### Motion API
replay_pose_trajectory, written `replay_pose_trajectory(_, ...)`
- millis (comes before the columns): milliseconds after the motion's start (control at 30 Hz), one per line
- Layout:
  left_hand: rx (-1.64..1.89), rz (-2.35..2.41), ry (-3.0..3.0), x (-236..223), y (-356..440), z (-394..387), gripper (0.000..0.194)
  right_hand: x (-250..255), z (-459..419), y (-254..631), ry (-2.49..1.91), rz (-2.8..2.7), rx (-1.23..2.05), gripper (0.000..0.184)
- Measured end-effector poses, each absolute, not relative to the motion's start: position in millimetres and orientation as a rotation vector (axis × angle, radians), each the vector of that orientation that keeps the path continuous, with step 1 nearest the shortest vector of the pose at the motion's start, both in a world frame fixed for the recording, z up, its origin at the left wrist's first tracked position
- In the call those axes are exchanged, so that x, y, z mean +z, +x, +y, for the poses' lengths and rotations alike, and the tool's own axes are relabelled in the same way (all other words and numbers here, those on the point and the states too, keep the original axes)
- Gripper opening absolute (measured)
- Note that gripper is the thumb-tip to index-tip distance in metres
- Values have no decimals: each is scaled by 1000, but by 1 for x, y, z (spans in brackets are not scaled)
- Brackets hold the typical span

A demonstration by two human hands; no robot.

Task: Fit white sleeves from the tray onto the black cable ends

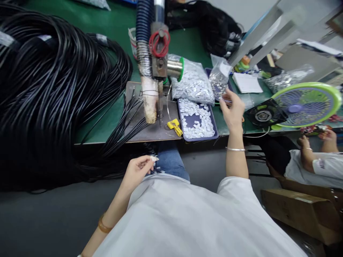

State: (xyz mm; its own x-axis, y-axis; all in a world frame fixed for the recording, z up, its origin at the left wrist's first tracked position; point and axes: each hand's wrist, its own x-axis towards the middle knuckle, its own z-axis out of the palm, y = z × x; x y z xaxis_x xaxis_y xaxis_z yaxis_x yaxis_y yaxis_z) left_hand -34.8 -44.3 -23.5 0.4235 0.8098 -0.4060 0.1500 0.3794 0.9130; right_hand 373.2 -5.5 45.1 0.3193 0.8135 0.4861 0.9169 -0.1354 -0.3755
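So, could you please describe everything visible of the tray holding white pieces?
The tray is shallow, rectangular, dark bluish-purple and plastic-looking. It lies at the near edge of the green bench. Small white pieces cover much of its floor, leaving a bare patch left of centre. A clear bag overlaps its far end in this view; contact there is unclear.

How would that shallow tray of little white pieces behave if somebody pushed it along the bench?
The tray would probably slide flat rather than tip, being low and broad. The white pieces would likely shift about, since they lie loose around a bare patch. Pushed away from the person, it might meet resistance from the bulging clear bag at its far side.
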Motion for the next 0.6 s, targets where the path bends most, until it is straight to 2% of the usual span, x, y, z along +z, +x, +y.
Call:
replay_pose_trajectory(133,635,1116,1168,-20,-43,-35,24,51,-55,311,-1712,-1334,-40,32)
replay_pose_trajectory(233,682,1115,1238,-16,-43,-31,23,64,-86,251,-1549,-1362,239,21)
replay_pose_trajectory(367,767,1080,1304,-13,-40,-34,23,77,-107,205,-1327,-1708,553,24)
replay_pose_trajectory(500,1023,1201,1502,-9,-42,-34,19,61,-102,208,-1486,-1572,242,26)
replay_pose_trajectory(600,1204,1360,1866,-7,-44,-19,17,37,-86,214,-1530,-1655,55,32)
